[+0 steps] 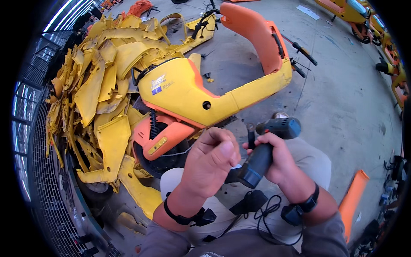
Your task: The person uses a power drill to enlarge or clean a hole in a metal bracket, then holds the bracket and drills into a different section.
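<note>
From where I stand, the person sits close beside a yellow-and-orange scooter (184,88), bent over it with both hands raised between their knees and the bodywork. The right hand (280,158) is wrapped around the grip of a dark cordless drill (257,167), its motor housing lying over toward the right and a small red mark showing on it. The left hand (209,162) is held up just left of the drill, its fingers curled inward and the thumb near the forefinger; I cannot tell whether they close on anything small. It appears apart from the drill.

The scooter stretches across in front of the hands. Its rear wheel (165,147), partly hidden by an orange cover (165,138), is nearest the left hand, with a black coil shock absorber (153,123) rising next to it. The yellow side panel has a round dark hole, and the orange front shield (254,32) curves up at the far end.

To the left, a heap of yellow body panels (102,81) rises right behind the scooter, loose pieces leaning and overlapping. An orange strip (353,203) lies on the concrete floor (342,107) at the person's right, and more scooters (364,19) stand well away at the upper right. Each wrist wears a black strap (311,199), and a dark cable (267,210) loops over the pale trousers (310,160).
</note>
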Tool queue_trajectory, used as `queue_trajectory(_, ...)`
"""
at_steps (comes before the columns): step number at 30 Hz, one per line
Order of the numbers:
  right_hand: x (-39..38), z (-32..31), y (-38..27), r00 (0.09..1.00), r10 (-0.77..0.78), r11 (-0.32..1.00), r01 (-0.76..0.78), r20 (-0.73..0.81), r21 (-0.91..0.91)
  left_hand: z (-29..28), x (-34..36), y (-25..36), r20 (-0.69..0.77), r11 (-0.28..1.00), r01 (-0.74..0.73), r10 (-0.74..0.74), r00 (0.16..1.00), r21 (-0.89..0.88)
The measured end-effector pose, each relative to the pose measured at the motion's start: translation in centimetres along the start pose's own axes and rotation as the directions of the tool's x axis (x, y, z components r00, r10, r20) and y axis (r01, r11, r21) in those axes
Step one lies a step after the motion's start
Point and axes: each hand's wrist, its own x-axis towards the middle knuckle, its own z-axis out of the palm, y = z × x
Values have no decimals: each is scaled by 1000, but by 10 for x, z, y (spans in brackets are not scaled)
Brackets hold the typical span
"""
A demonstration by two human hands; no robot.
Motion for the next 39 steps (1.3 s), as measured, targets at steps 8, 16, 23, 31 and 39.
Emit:
queue_trajectory(8,-13,7,1,997,-61,994,57,42,97,-24,10,11,64,864,-219,214,975,452)
queue_trajectory(16,-20,15,-7,991,-95,989,83,93,119,-49,34,1,-208,943,-53,127,970,329)
queue_trajectory(23,-32,11,-6,978,-87,994,73,190,80,-33,23,6,-197,977,58,-16,980,207)
queue_trajectory(31,-35,8,-11,960,-103,984,61,260,166,-31,23,1,-136,974,36,-5,991,224)
queue_trajectory(39,-36,9,-19,896,-276,943,183,347,277,-25,23,-5,-166,904,38,37,985,425)
